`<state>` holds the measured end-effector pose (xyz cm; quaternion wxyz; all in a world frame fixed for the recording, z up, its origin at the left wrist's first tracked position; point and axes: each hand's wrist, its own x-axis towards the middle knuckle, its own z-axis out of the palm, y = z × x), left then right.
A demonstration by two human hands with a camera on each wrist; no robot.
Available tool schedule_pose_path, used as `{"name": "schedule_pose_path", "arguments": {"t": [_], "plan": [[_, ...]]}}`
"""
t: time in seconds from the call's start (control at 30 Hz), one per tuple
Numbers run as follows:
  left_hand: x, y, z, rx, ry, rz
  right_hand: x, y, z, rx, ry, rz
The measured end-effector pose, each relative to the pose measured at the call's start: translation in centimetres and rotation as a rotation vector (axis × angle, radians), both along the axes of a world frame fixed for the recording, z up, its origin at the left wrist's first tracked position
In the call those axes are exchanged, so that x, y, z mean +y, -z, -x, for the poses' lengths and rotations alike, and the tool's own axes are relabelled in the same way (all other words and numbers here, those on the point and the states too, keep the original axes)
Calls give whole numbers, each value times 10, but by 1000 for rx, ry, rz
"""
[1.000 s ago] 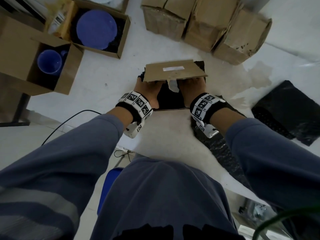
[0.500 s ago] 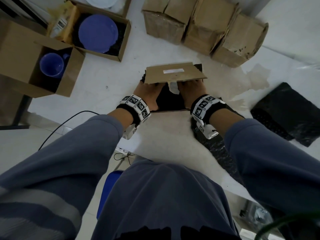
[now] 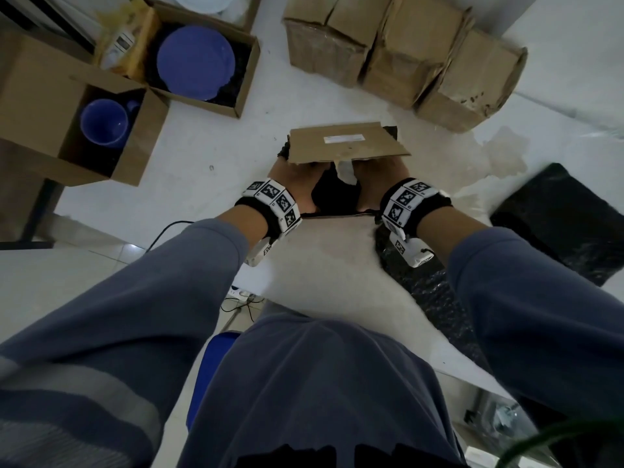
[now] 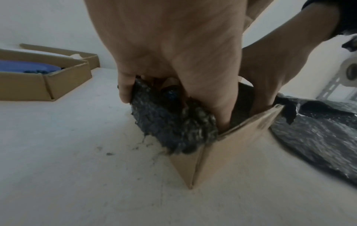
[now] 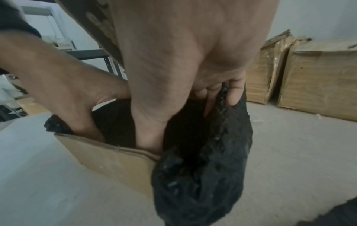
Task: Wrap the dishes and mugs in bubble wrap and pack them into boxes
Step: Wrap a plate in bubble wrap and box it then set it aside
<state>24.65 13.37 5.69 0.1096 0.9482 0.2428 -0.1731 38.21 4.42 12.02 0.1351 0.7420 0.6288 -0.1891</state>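
Note:
A small cardboard box stands mid-table with its far flap folded over my fingers. Inside is a bundle in black bubble wrap; what it wraps is hidden. My left hand grips the bundle's left side, fingers curled over the wrap that bulges past the box corner. My right hand grips the right side, fingers pinching the wrap that spills over the box wall. Both thumbs reach down inside the box.
At the left an open box holds a blue mug, and another holds a blue plate. Several closed boxes line the back. Loose black bubble wrap sheets lie at the right, one over the near table edge.
Both hands stay in the box on the wrapped bundle. Only the camera view has shifted slightly.

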Motion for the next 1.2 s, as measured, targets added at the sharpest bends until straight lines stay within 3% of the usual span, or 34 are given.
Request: {"name": "schedule_pose_path", "arguments": {"t": [0.4,0.6,0.83,1.07,1.2], "plan": [[-4,-1,1,42,-14,23,-2,-12,4,90,62,63],[-5,0,3,45,-18,33,1,-1,2,25,-7,16],[-5,-4,3,54,-30,55,-5,30,-2,-74,-25,120],[-4,-4,5,24,-67,54,-6,33,-1,-68,29,55],[-8,2,8,39,-110,98,0,36,-5,-136,-25,72]]}}
